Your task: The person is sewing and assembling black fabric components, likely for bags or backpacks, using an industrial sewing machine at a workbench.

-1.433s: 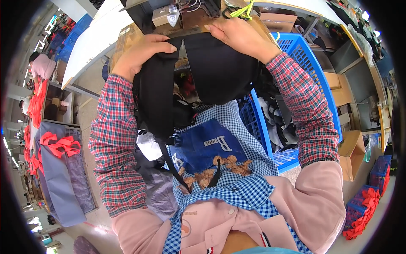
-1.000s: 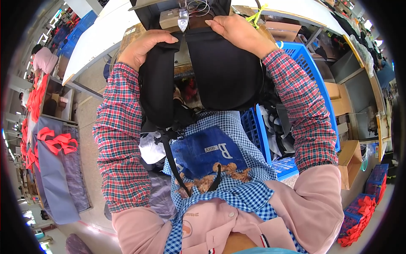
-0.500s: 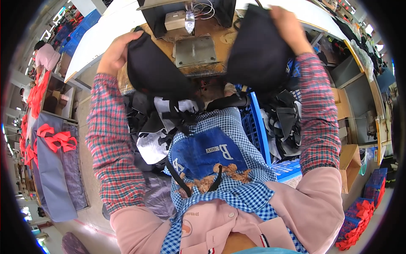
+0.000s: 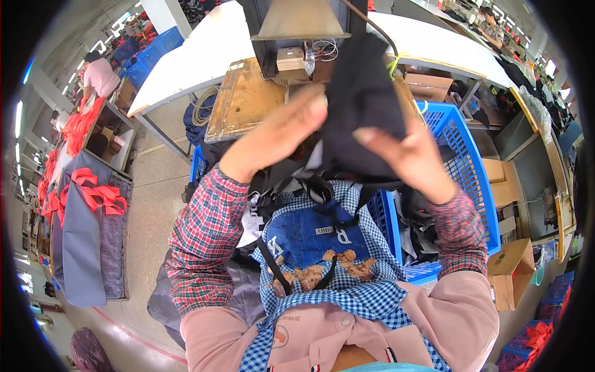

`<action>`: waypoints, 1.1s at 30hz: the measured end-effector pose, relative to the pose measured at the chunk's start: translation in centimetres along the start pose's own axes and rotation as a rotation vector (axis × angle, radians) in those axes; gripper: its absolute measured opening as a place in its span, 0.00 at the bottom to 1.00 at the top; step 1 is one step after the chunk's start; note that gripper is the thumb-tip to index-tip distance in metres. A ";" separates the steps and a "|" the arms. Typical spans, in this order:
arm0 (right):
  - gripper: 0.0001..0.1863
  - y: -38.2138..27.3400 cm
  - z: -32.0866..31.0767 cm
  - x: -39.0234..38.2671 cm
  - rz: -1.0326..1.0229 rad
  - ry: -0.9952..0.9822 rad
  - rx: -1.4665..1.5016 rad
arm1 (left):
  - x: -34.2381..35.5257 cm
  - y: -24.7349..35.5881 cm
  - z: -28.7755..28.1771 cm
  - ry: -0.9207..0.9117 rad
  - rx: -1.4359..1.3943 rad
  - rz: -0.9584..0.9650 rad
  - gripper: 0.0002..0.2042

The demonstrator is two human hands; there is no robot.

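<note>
A dark black fabric piece point(image 4: 359, 118), blurred by motion, stands up in front of the machine, a little right of the middle. My right hand point(image 4: 412, 158) grips it from the right, with the thumb across its front and the other fingers hidden behind. My left hand point(image 4: 279, 133) is on its other side, fingers stretched out and flat, the tips at the cloth's left edge. Below both hands, a heap of black and white fabric pieces point(image 4: 291, 183) with dangling straps lies above my checked apron point(image 4: 378, 248).
Straight ahead is a machine point(image 4: 300, 22) with a wooden worktop point(image 4: 242, 102). A blue plastic basket point(image 4: 474, 180) holding dark cloth stands at my right, near an open cardboard box point(image 4: 511, 273). Red straps point(image 4: 93, 192) hang over a grey-covered rack at the left.
Both hands have come inward and lower from wide apart. The two black pieces held separately are now brought together at the right hand. The left hand's fingers have straightened.
</note>
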State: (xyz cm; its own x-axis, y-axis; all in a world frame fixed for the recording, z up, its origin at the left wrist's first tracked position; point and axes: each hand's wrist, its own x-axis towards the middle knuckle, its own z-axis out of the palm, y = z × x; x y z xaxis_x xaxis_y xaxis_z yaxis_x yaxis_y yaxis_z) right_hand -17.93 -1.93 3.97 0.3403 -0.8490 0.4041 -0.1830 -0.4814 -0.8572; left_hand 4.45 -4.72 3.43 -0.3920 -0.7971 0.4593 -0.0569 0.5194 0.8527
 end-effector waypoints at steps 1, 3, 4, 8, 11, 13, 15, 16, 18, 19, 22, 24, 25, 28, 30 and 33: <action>0.16 -1.7 -1.2 0.0 0.032 0.101 0.070 | -0.9 -1.0 -0.5 -0.173 0.043 0.005 0.19; 0.16 -3.5 -4.2 -0.3 -0.067 0.303 0.125 | -0.8 -0.5 1.1 -0.687 -0.002 -0.214 0.17; 0.16 -3.8 -5.7 -0.3 -0.198 0.399 0.118 | -0.4 0.7 2.4 -0.717 -0.069 -0.194 0.17; 0.18 -3.7 -15.5 -3.9 -0.298 0.686 0.202 | 3.3 8.8 5.6 -0.634 -0.106 0.153 0.15; 0.20 -0.5 -17.2 -4.1 -0.380 0.313 0.408 | 3.5 9.7 8.5 -0.527 -0.302 0.211 0.21; 0.21 -0.8 -19.2 -4.4 -0.433 0.122 0.459 | 3.8 9.9 8.3 -0.596 -0.236 0.196 0.21; 0.22 1.1 -17.6 -2.5 -0.476 -0.108 0.582 | 3.8 6.8 7.8 -0.641 -0.159 0.004 0.14; 0.23 2.3 -18.0 -2.7 -0.483 -0.214 0.636 | 3.5 5.5 7.5 -0.617 -0.117 -0.052 0.15; 0.25 3.8 -15.6 -3.5 -0.506 -0.439 0.756 | 2.8 3.6 6.8 -0.538 0.093 -0.085 0.19; 0.26 4.4 -15.2 -4.3 -0.513 -0.550 0.813 | 2.6 3.4 6.7 -0.540 0.189 -0.104 0.19; 0.32 6.7 -12.1 -6.1 -0.476 -0.503 1.136 | 1.8 2.2 7.1 -0.539 0.313 -0.061 0.18; 0.44 6.1 -8.4 -5.2 -0.042 -0.198 0.508 | 0.7 1.6 7.2 -0.512 0.359 -0.019 0.16; 0.42 6.5 -6.9 -5.3 -0.016 -0.292 0.419 | 0.4 1.6 7.5 -0.520 0.434 0.041 0.15; 0.34 6.9 -4.6 -4.3 0.143 -0.752 -0.029 | -0.5 1.6 7.8 -0.486 0.571 0.079 0.11; 0.24 8.1 -2.9 -4.4 0.105 -0.666 -0.041 | -1.0 1.7 7.3 -0.463 0.722 0.032 0.10; 0.16 7.4 -2.9 -4.1 0.088 -0.611 -0.050 | -2.1 1.1 6.6 -0.438 0.941 -0.025 0.09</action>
State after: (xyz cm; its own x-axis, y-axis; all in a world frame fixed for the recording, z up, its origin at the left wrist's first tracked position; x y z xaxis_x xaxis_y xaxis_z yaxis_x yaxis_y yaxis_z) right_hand -23.41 -2.64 -3.14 0.7857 -0.6153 0.0641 -0.2725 -0.4373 -0.8571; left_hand -0.82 -0.45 1.73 -0.6696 -0.7268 0.1528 -0.6896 0.6849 0.2353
